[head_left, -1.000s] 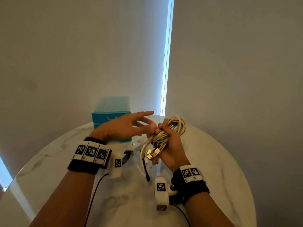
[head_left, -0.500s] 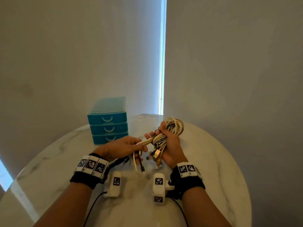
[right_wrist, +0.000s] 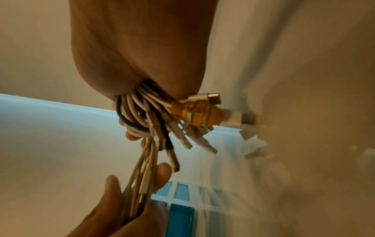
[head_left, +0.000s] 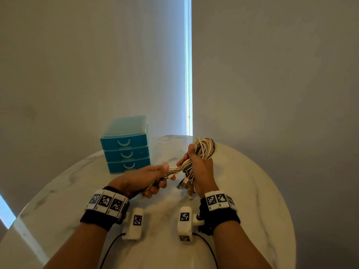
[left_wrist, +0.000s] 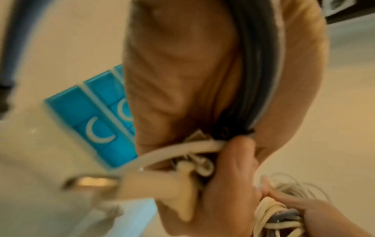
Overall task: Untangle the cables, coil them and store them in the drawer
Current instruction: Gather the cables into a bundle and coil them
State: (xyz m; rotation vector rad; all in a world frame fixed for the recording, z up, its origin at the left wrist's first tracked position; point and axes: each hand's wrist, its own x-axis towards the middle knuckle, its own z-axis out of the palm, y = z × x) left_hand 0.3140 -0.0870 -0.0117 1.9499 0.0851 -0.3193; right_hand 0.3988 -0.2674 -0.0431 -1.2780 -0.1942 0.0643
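A coiled bundle of white, cream and grey cables (head_left: 205, 150) is gripped in my right hand (head_left: 200, 169) above the round marble table (head_left: 252, 191). Metal plug ends (head_left: 183, 185) hang below that fist; the right wrist view shows the plug ends (right_wrist: 194, 115) fanning out under the palm. My left hand (head_left: 149, 176) grips several loose cable tails (head_left: 172, 170) that run sideways from the bundle. In the left wrist view the cable tails (left_wrist: 182, 149) pass under my curled fingers. The blue three-drawer box (head_left: 125, 150) stands behind my left hand with all drawers closed.
The table's back edge meets grey blinds, with a bright gap of window (head_left: 188, 65) between them. Black leads (head_left: 108, 251) run from my wrist cameras across the table near its front. Bare marble lies to the right of my right hand.
My left hand was open with fingers spread near the bundle; it has since dropped lower, closed on the loose cable tails and drawn them leftward. The drawer box is uncovered now.
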